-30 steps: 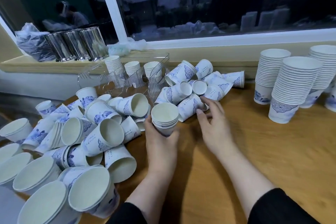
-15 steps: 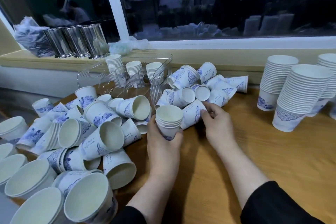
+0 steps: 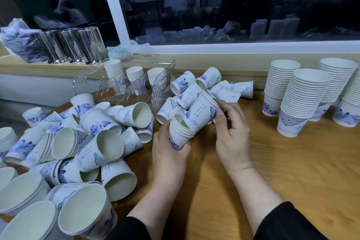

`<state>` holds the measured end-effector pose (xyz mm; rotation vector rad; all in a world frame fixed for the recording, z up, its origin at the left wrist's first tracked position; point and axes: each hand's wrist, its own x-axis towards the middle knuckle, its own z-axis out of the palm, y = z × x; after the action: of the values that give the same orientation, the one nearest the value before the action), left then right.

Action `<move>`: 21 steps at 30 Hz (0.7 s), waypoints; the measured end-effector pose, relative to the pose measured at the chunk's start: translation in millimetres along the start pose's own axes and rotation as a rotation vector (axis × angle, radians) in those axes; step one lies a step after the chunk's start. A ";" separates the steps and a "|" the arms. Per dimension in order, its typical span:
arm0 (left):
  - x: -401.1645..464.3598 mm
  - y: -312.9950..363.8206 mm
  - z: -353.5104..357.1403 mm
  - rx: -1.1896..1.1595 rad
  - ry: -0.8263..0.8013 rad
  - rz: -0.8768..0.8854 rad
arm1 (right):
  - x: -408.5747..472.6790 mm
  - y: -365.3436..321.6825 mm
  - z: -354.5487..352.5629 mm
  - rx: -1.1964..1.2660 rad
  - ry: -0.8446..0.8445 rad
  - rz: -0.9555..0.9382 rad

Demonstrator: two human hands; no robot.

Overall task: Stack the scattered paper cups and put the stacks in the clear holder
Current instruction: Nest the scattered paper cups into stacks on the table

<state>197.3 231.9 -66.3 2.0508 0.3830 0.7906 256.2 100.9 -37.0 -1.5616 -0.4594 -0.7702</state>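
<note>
My left hand [image 3: 167,152] grips a short stack of white paper cups [image 3: 180,132], tilted with its mouth toward the right. My right hand [image 3: 231,132] holds a single blue-patterned paper cup [image 3: 200,114] by its rim, the cup's base entering the mouth of the stack. Scattered cups [image 3: 93,138] lie in a heap on the left of the wooden table [image 3: 292,171], and several more lie in a second pile [image 3: 210,87] behind my hands. The clear holder [image 3: 161,91] stands at the back with three short stacks [image 3: 134,74] in it.
Tall stacks of cups [image 3: 303,101] stand at the right of the table. Three shiny metal canisters [image 3: 72,45] and plastic bags [image 3: 19,43] sit on the window ledge behind. A dark window runs along the back.
My right hand has picked a cup from the back pile and brought it to the stack. My left hand tilted the stack toward it.
</note>
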 end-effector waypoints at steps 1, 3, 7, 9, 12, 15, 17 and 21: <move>0.0 -0.1 0.2 0.001 -0.001 0.000 | 0.6 0.2 -0.4 -0.009 -0.006 -0.018; 0.0 0.0 0.9 0.005 -0.005 0.005 | 1.3 -0.8 -0.6 -0.013 -0.004 -0.047; -0.2 -0.1 0.6 -0.010 -0.022 0.005 | 2.2 -5.7 0.8 -0.037 -0.057 -0.115; -0.3 -0.9 0.7 -0.008 -0.021 0.004 | 2.4 -5.6 0.9 -0.043 -0.068 -0.129; -1.3 0.6 1.4 0.013 -0.042 0.029 | 2.6 -4.8 1.1 -0.036 -0.024 -0.128; -0.6 0.4 1.0 -0.005 -0.039 0.034 | 1.3 -3.2 3.5 -0.051 -0.054 -0.147; 0.1 0.3 0.0 -0.042 -0.026 0.026 | 0.4 -0.7 5.3 -0.067 -0.130 -0.156; 1.1 1.7 0.4 -0.034 -0.029 0.029 | 0.9 1.5 5.0 -0.069 -0.234 -0.179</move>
<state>198.3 231.3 -64.7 2.0384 0.3222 0.7785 258.9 105.5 -37.4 -1.6994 -0.7589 -0.7480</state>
